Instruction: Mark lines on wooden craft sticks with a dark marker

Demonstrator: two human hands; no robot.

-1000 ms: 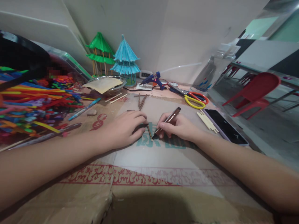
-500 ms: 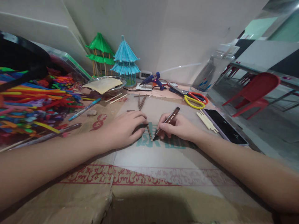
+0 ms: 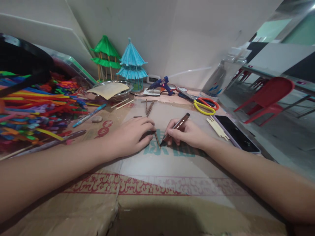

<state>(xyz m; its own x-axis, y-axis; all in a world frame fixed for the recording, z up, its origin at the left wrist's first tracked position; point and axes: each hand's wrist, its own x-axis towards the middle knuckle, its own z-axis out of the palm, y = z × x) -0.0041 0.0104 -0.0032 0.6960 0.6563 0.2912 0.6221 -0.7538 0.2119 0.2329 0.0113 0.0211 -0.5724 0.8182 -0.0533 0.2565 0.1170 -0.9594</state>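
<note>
My right hand (image 3: 188, 133) is closed round a brown marker pen (image 3: 176, 127), its tip touching a thin brown stick (image 3: 157, 138) that lies on the cardboard sheet (image 3: 172, 170). My left hand (image 3: 130, 135) rests palm down on the cardboard, fingers curled, pressing on the far end of that stick. Several more brown sticks (image 3: 149, 106) lie farther back on the cardboard.
A heap of coloured sticks (image 3: 31, 108) fills the left. Behind stand a green model pagoda (image 3: 105, 55), a blue model pagoda (image 3: 132, 62), a glass bowl (image 3: 112, 89) and a blue glue gun (image 3: 161, 84). To the right lie yellow and red scissors (image 3: 205, 105), a phone (image 3: 236, 132) and pale sticks (image 3: 218, 127).
The marker tip has shifted slightly along the stick; both hands stay almost in place.
</note>
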